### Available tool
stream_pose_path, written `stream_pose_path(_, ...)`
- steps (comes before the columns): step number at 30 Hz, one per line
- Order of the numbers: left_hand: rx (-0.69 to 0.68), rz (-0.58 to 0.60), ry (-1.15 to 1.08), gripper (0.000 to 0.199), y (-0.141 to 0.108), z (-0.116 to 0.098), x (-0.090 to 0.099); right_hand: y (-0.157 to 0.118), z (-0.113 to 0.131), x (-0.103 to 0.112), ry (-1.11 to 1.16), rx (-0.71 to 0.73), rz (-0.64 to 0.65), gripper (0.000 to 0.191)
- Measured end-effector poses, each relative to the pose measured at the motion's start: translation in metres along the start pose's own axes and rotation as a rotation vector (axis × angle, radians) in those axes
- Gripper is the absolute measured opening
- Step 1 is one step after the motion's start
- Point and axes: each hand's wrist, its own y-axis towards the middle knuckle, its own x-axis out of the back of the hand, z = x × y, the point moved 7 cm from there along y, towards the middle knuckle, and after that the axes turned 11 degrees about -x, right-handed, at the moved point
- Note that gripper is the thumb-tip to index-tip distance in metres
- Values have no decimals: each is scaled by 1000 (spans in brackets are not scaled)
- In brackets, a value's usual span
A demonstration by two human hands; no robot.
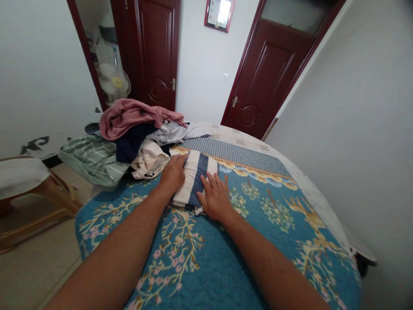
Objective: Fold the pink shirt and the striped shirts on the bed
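Observation:
A folded cloth garment with wide navy and cream stripes (pixel 197 174) lies flat on a blue floral quilted cover (pixel 219 254). My left hand (pixel 174 174) rests along the garment's left edge, fingers stretched forward and some of them hidden from view. On its right side, my right hand (pixel 215 196) presses down with the fingers spread. Just left of the garment is a heap of loose clothes: a cream piece (pixel 150 159) closest to my left hand, a dark navy piece (pixel 134 142), a pink one (pixel 135 116) on top and a light grey one (pixel 169 132).
A green checked cloth (pixel 95 157) hangs at the table's left edge. The round table wears a pale patterned cloth (pixel 238 137) under the quilted cover. A brown plastic stool (pixel 54 193) stands at left. Dark red doors (pixel 158 47) and a white wall are behind.

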Motion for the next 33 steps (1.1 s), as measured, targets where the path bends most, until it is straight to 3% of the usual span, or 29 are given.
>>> stream_pose_path(3, -215, 155, 53, 52, -5, -26, -17, 0, 0, -3, 26, -12, 15, 64)
stream_pose_path(8, -169, 368, 123, 56, -13, -26, -44, 10, -20, 2, 296, -21, -24, 62)
stream_pose_path(12, -150, 417, 109, 65, -12, -16, -50, 20, -71, 14, 520, -389, -140, 59)
stream_pose_path(15, -126, 409, 56, 69, -11, -7, -52, 21, -92, 5, 708, -639, -37, 58)
stream_pose_path(18, -117, 390, -25, 69, -10, 0, -54, 22, -85, -13, 1064, -799, 126, 44)
stream_pose_path(22, -75, 369, -108, 70, -9, 7, -53, 31, -53, -32, 1461, -875, 361, 26)
stream_pose_path(27, 1, 316, -162, 72, -6, 10, -46, 50, -36, -40, 1551, -950, 379, 17)
stream_pose_path(33, -23, 281, -194, 69, -6, 4, -39, 56, -30, -40, 1600, -934, 304, 24)
